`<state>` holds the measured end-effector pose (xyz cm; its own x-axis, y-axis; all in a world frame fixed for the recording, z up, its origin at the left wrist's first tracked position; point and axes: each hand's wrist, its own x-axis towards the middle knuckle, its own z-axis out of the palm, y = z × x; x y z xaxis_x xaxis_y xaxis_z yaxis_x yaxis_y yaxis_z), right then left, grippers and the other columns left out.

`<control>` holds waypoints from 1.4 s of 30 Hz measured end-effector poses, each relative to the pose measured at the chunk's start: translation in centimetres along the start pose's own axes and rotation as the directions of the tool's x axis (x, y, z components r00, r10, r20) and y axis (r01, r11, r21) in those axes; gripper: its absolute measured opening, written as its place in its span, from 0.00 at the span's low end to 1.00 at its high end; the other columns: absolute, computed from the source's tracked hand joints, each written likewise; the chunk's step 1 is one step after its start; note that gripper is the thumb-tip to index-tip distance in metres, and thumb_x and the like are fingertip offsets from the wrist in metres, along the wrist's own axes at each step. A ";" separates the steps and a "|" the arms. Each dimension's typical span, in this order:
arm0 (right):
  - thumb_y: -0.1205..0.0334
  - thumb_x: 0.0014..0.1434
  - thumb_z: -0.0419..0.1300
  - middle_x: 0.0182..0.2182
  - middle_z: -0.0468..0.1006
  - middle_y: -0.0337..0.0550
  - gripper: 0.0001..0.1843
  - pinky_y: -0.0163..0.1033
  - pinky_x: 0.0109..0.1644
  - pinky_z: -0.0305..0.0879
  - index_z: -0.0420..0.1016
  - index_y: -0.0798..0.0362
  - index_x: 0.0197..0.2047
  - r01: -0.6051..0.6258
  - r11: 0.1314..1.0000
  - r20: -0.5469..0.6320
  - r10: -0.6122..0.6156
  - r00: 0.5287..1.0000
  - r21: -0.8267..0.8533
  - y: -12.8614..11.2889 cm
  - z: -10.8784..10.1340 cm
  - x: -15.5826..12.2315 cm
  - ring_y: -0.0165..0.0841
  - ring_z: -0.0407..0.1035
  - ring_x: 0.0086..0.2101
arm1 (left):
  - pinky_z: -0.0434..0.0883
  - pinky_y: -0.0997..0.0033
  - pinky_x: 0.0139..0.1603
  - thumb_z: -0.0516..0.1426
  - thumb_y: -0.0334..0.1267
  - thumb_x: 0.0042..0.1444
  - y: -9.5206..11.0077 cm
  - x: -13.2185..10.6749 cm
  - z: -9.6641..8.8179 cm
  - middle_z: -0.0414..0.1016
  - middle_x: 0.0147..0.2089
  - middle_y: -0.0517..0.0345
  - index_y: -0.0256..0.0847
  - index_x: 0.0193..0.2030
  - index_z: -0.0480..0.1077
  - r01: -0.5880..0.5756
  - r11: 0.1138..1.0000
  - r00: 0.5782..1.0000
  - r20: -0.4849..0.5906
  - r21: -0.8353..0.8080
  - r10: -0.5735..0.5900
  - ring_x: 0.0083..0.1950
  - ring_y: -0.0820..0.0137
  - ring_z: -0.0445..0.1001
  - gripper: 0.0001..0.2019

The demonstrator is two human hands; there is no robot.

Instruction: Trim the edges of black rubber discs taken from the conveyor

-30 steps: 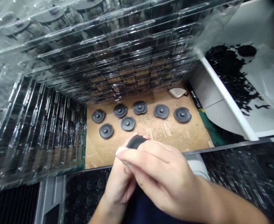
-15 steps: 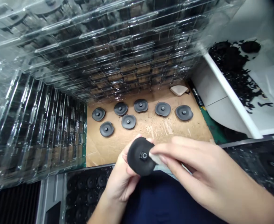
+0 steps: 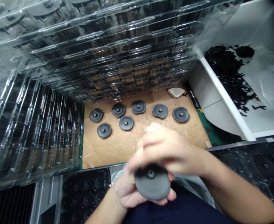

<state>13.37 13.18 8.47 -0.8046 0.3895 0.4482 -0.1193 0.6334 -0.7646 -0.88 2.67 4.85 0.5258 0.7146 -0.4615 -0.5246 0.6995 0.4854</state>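
Note:
A round black disc with a raised hub in its middle lies face up in my left hand. My left fingers wrap beneath it, with fingertips showing at its right edge. Over the disc's far edge my right hand is bent, blurred by motion, its fingers close together. Whatever those fingers hold is hidden behind the hand. Several similar dark discs lie apart on a cardboard sheet beyond my hands, hubs upward. A white wedge-shaped pad rests at the sheet's far right.
Stacked clear plastic trays rise behind the cardboard, and more trays stand at the left. To the right, a white bin holds loose black pieces. A black tray of round parts sits at lower left.
The disc has come lower and nearer my body, tilting flatter. My right hand, which pinched a small white piece near the hub, has swung left over the disc's far edge.

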 end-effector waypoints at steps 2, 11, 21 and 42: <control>0.71 0.62 0.54 0.32 0.76 0.40 0.13 0.36 0.41 0.61 0.78 0.52 0.43 -0.248 0.966 -0.118 0.238 0.964 -0.078 2.1 0.2 -1.0 0.29 0.66 0.35 | 0.75 0.77 0.31 0.61 0.60 0.41 -0.1 0.1 0.1 0.79 0.37 0.60 0.44 0.41 0.76 0.060 0.981 0.992 0.123 -0.182 -0.038 0.34 0.70 0.79 0.25; 0.70 0.61 0.49 0.46 0.71 0.50 0.16 0.44 0.44 0.69 0.77 0.53 0.43 -0.506 0.856 -0.441 0.417 0.795 -0.103 7.7 6.4 -7.5 0.34 0.70 0.40 | 0.76 0.68 0.45 0.59 0.52 0.50 0.6 -0.7 -0.4 0.78 0.47 0.52 0.42 0.52 0.71 0.011 0.917 0.968 0.234 -0.400 0.090 0.48 0.60 0.77 0.25; 0.68 0.59 0.54 0.40 0.72 0.46 0.11 0.46 0.48 0.65 0.77 0.52 0.40 -0.611 0.788 -0.581 0.467 0.666 -0.068 3.4 4.3 -7.8 0.36 0.67 0.42 | 0.64 0.55 0.57 0.62 0.35 0.50 -0.7 -0.3 -1.0 0.67 0.55 0.53 0.63 0.67 0.33 -0.561 0.361 0.667 0.150 0.745 0.729 0.55 0.62 0.69 0.48; 0.72 0.50 0.66 0.27 0.76 0.35 0.03 0.26 0.37 0.65 0.76 0.57 0.29 -0.541 0.301 0.318 0.555 0.769 0.785 -1.6 1.6 -4.0 0.21 0.70 0.31 | 0.57 0.49 0.60 0.63 0.50 0.46 -0.7 -2.1 -1.3 0.72 0.48 0.55 0.57 0.67 0.30 -0.428 0.591 0.855 0.095 0.684 0.510 0.53 0.60 0.70 0.51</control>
<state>15.80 9.55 7.15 -0.8698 0.4384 -0.2266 -0.0569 -0.5453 -0.8363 -2.47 0.74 4.54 0.2453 0.9664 -0.0765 -0.0773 0.0981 0.9922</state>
